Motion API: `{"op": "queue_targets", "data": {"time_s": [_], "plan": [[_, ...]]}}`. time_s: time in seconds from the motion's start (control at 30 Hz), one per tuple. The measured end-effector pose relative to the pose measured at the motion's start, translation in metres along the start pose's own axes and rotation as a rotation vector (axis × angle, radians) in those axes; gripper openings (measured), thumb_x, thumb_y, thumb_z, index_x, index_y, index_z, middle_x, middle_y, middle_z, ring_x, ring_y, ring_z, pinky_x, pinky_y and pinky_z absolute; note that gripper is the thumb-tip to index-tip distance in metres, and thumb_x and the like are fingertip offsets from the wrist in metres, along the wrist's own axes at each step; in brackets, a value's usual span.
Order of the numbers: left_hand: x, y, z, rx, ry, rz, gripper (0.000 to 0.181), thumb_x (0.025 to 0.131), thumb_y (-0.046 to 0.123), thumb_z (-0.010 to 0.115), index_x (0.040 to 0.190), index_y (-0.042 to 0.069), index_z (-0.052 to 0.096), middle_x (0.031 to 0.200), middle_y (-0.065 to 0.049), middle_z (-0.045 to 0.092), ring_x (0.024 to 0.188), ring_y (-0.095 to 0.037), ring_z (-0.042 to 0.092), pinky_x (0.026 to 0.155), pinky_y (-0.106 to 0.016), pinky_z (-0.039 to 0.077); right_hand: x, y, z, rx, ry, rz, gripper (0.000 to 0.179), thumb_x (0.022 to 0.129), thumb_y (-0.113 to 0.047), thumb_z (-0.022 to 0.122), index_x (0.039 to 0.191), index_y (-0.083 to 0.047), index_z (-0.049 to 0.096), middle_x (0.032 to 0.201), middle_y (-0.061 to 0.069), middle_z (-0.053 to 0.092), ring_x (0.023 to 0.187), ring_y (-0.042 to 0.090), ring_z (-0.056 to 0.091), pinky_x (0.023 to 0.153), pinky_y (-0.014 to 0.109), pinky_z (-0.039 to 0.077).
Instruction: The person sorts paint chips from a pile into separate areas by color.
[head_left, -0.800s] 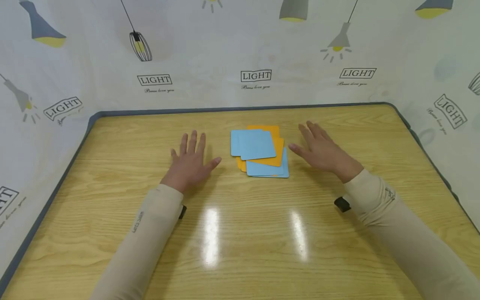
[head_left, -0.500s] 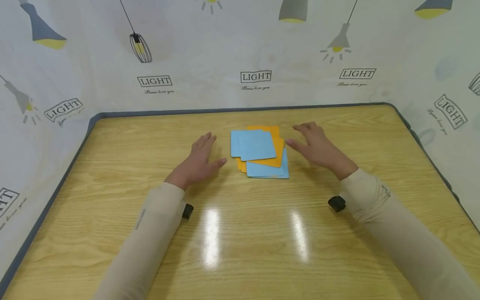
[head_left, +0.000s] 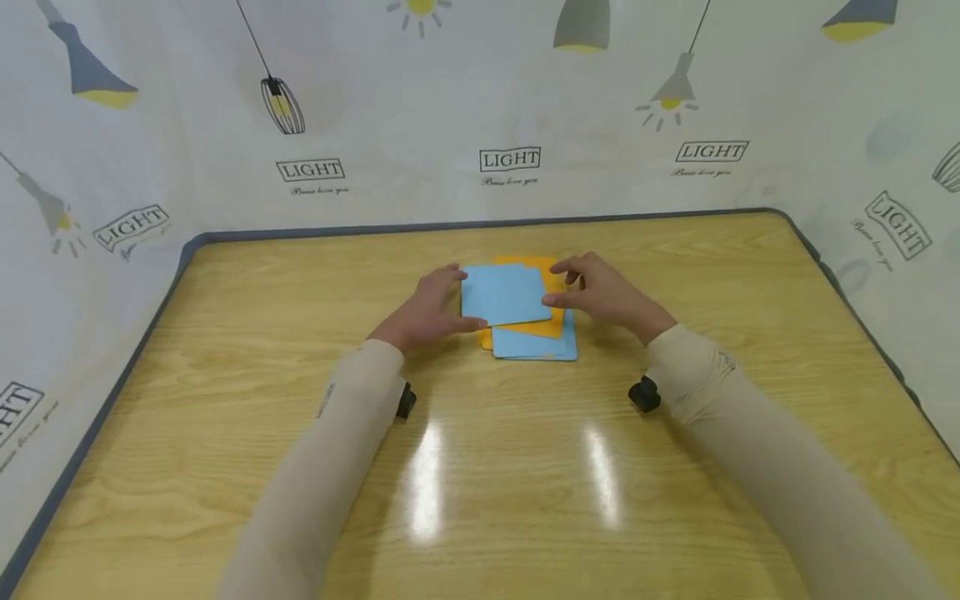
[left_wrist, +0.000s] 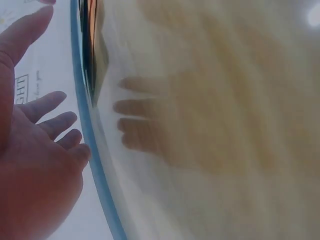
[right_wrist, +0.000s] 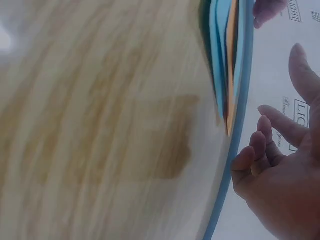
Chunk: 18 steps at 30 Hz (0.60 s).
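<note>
A loose, uneven pile of flat square cards lies on the table, with a blue card (head_left: 506, 293) on top. Beneath it show an orange card (head_left: 556, 325) and, nearest the person, a lower blue card (head_left: 528, 347). My left hand (head_left: 426, 312) is at the pile's left side, thumb and fingertips right at the top card's edge. On the opposite side, my right hand (head_left: 611, 292) has its thumb over the top card's right edge, with the fingers loosely bent. The wrist views show both hands with spread or relaxed fingers, and the cards (right_wrist: 216, 50) nearly edge-on.
The wooden table (head_left: 517, 483) has a dark grey rim (head_left: 360, 231). A white sheet (head_left: 405, 117) printed with lamps surrounds it at the back and sides. Black wrist cameras (head_left: 643, 395) hang under both sleeves.
Both hands have moved inward from beside the pile to its left and right edges. Their fingers have bent from a flatter, spread pose. The cards look almost unmoved.
</note>
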<state>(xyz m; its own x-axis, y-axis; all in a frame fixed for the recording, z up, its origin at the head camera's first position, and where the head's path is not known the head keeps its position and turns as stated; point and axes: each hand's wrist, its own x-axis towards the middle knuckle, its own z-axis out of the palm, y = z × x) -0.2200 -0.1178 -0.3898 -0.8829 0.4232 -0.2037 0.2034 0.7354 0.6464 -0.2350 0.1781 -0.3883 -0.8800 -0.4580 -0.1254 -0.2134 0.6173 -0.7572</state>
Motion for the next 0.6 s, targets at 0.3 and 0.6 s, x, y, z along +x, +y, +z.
{"op": "queue_targets", "data": {"time_s": [0.3, 0.6], "plan": [[0.021, -0.003, 0.005, 0.093, -0.020, -0.030, 0.100, 0.080, 0.044, 0.080, 0.152, -0.001, 0.026, 0.161, -0.015, 0.011, 0.147, -0.030, 0.004, 0.116, -0.042, 0.011, 0.020, 0.003, 0.014, -0.073, -0.075, 0.049, 0.072, 0.086, -0.033, 0.078, 0.142, 0.000, 0.047, 0.115, 0.018, 0.042, 0.105, 0.032, 0.039, 0.088, 0.043, 0.036], [0.028, 0.000, 0.001, 0.067, -0.063, -0.030, 0.109, 0.077, 0.039, 0.084, 0.154, -0.001, 0.018, 0.162, -0.012, 0.010, 0.148, -0.027, 0.003, 0.116, -0.037, 0.012, 0.027, 0.001, 0.007, -0.199, -0.131, 0.060, 0.090, 0.082, -0.036, 0.081, 0.149, 0.001, 0.034, 0.118, 0.019, 0.043, 0.109, 0.032, 0.040, 0.093, 0.046, 0.037]]}}
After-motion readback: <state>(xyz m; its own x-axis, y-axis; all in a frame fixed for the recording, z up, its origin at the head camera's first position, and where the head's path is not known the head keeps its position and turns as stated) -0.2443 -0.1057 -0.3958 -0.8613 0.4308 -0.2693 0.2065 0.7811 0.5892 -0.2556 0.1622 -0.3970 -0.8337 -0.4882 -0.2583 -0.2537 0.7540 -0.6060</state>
